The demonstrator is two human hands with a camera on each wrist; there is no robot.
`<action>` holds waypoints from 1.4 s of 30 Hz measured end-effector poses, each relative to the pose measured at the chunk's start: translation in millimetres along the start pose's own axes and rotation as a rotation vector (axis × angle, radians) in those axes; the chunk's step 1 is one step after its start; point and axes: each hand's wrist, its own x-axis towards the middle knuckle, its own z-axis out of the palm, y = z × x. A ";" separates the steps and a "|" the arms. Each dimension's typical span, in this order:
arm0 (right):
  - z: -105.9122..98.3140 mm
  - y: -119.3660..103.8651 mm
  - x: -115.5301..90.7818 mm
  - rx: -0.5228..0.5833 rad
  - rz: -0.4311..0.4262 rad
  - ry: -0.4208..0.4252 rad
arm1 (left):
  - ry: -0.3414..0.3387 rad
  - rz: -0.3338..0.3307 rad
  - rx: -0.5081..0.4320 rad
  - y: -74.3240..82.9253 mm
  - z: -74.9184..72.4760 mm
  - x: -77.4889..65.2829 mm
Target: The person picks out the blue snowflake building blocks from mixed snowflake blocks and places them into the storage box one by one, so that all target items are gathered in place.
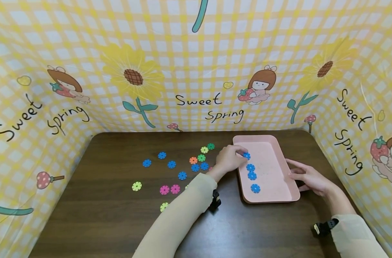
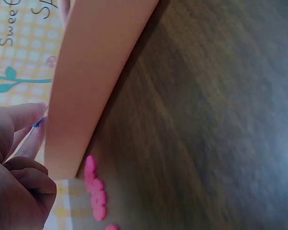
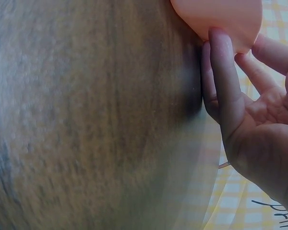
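In the head view, the left hand [image 1: 227,159] reaches over the near-left side of a shallow pink rectangular tray [image 1: 269,168], pinching a small blue flat disc with a notched edge [image 1: 246,156] between thumb and fingertips; three more blue notched discs [image 1: 252,176] lie inside the tray in a row along its left side. The right hand [image 1: 313,180] is at the tray's opposite side, its fingers spread and touching the outer wall. To the left, on the dark brown wood-grain table [image 1: 96,215], notched discs in blue, orange, green, yellow and magenta [image 1: 175,189] lie scattered. In the left wrist view, thumb and forefinger are nearly closed on the blue disc, beside the tray's rim, and pink discs lie on the table near its outer wall. In the right wrist view, extended fingers rest against the tray's rounded corner without closing around it.
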 end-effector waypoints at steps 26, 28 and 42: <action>4.8 -4.5 2.5 -0.001 0.008 -0.014 | -0.005 0.056 0.246 6.4 6.0 1.0; 4.5 -4.4 2.6 0.003 0.005 -0.014 | -0.005 0.074 0.236 8.3 0.3 -4.6; 4.2 -3.6 -1.1 -0.002 0.003 -0.008 | 0.013 0.164 0.187 -2.7 -56.5 -60.1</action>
